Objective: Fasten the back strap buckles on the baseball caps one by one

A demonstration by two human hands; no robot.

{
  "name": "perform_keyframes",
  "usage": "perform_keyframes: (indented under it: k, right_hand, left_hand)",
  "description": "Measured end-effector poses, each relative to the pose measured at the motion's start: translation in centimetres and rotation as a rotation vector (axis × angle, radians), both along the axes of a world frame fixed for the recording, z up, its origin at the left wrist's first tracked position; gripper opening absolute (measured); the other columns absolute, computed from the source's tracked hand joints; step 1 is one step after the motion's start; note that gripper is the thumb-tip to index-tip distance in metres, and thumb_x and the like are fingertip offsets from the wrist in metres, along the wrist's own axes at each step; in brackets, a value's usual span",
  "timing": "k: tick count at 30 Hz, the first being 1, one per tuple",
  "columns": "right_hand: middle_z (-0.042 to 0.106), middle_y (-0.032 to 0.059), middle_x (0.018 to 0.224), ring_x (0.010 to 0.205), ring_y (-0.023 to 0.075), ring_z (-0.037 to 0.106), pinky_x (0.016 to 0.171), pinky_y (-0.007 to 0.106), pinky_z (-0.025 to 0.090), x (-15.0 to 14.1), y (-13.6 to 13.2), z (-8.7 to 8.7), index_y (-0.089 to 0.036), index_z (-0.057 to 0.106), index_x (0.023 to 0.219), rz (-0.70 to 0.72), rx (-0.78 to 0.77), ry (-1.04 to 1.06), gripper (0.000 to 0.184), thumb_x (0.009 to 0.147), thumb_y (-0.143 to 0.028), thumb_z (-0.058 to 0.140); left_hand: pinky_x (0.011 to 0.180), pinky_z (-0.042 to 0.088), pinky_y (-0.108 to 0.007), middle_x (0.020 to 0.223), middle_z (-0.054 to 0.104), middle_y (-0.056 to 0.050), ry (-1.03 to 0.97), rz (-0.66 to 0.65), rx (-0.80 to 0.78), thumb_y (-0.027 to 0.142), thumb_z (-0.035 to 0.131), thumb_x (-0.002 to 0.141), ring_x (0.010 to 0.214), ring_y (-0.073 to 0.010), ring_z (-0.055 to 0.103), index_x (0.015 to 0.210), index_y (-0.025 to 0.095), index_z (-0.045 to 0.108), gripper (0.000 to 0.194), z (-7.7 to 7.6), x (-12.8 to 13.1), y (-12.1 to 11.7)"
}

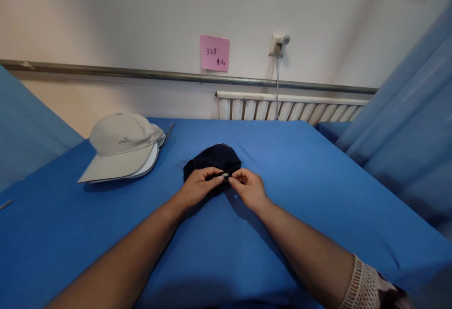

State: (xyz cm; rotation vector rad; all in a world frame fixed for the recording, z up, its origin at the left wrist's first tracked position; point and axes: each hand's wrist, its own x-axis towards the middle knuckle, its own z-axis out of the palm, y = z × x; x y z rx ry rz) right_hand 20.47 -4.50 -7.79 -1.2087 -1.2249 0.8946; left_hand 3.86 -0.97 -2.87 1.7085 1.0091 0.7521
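Note:
A black cap (214, 156) lies on the blue-covered table in front of me. At its near edge is a small shiny piece, apparently a metal buckle (225, 175), between my two hands. My left hand (200, 184) is closed, thumb and fingers pinching the cap's edge just left of the shiny piece. From the right, my right hand (250, 187) pinches at the same spot, its thumb and forefinger closed on the edge beside the shiny piece. The fingertips hide most of that part.
Beige and white caps (122, 144) are stacked at the left. A thin stick-like object (6, 204) lies at the far left edge. Behind the table are a radiator (293, 106), a metal rail (141, 72) and a plugged-in cord (277, 78). Blue curtains (406, 111) hang on both sides.

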Motion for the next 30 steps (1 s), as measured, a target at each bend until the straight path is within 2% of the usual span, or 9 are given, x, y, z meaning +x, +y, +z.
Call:
perform_keyframes:
  k: [3, 6, 10, 13, 17, 25, 30]
  right_hand:
    - [0.057, -0.0024, 0.068, 0.059, 0.0118, 0.051, 0.056, 0.024, 0.042, 0.4, 0.2, 0.0, -0.021, 0.061, 0.070, -0.021, 0.058, -0.065, 0.013, 0.078, -0.031, 0.062]
    - [0.061, -0.0001, 0.082, 0.068, 0.0132, 0.056, 0.064, 0.026, 0.046, 1.0, 0.5, -0.3, -0.022, 0.063, 0.079, -0.038, 0.119, -0.144, 0.008, 0.081, -0.025, 0.057]
    - [0.060, 0.0010, 0.089, 0.075, 0.0145, 0.058, 0.073, 0.029, 0.048, 1.2, 0.9, -0.4, -0.022, 0.061, 0.089, -0.078, 0.174, -0.312, 0.010, 0.081, -0.020, 0.057]
    - [0.060, 0.0028, 0.093, 0.082, 0.0167, 0.059, 0.076, 0.031, 0.048, 0.9, 1.0, 0.0, -0.021, 0.058, 0.092, -0.095, 0.205, -0.474, 0.013, 0.080, -0.020, 0.061]
    - [0.060, 0.0062, 0.098, 0.088, 0.0193, 0.059, 0.078, 0.033, 0.047, 0.4, 1.1, 0.7, -0.021, 0.057, 0.096, -0.105, 0.257, -0.627, 0.013, 0.083, -0.018, 0.056]
    - [0.061, 0.0076, 0.095, 0.086, 0.0204, 0.058, 0.077, 0.033, 0.046, 0.2, 1.1, 1.1, -0.021, 0.059, 0.095, -0.091, 0.325, -0.732, 0.012, 0.087, -0.018, 0.050]
    - [0.061, 0.0068, 0.091, 0.084, 0.0201, 0.058, 0.075, 0.032, 0.045, 0.4, 0.6, 1.7, -0.021, 0.058, 0.091, -0.093, 0.344, -0.746, 0.010, 0.086, -0.020, 0.049]
  left_hand:
    - [0.076, 0.050, -0.033, 0.092, 0.073, -0.007, 0.027, -0.013, 0.059, 0.039, 0.067, 0.078, 0.084, -0.0207, 0.064, 0.094, 0.018, 0.074, 0.028, 0.2, -0.1, 0.0]
    - [0.078, 0.049, -0.034, 0.091, 0.073, -0.007, 0.079, 0.011, 0.134, 0.038, 0.065, 0.079, 0.084, -0.0214, 0.064, 0.093, 0.017, 0.074, 0.027, 0.3, -0.2, 0.1]
    - [0.071, 0.047, -0.031, 0.084, 0.071, -0.005, 0.124, 0.078, 0.183, 0.036, 0.067, 0.077, 0.077, -0.0199, 0.063, 0.089, 0.016, 0.073, 0.025, 0.4, -0.2, 0.1]
    - [0.066, 0.046, -0.029, 0.080, 0.070, -0.004, 0.150, 0.093, 0.185, 0.036, 0.066, 0.075, 0.073, -0.0181, 0.061, 0.087, 0.016, 0.072, 0.024, 0.6, -0.1, -0.1]
    - [0.061, 0.043, -0.026, 0.074, 0.068, -0.001, 0.204, 0.132, 0.235, 0.035, 0.066, 0.074, 0.066, -0.0156, 0.058, 0.083, 0.017, 0.071, 0.021, 0.8, -0.1, -0.3]
    - [0.056, 0.039, -0.024, 0.069, 0.065, 0.001, 0.222, 0.156, 0.270, 0.033, 0.064, 0.073, 0.060, -0.0137, 0.054, 0.080, 0.018, 0.070, 0.017, 0.7, 0.0, -0.3]
    - [0.054, 0.037, -0.024, 0.065, 0.063, 0.002, 0.247, 0.215, 0.303, 0.032, 0.061, 0.074, 0.057, -0.0127, 0.052, 0.077, 0.018, 0.068, 0.016, 0.9, 0.0, -0.6]
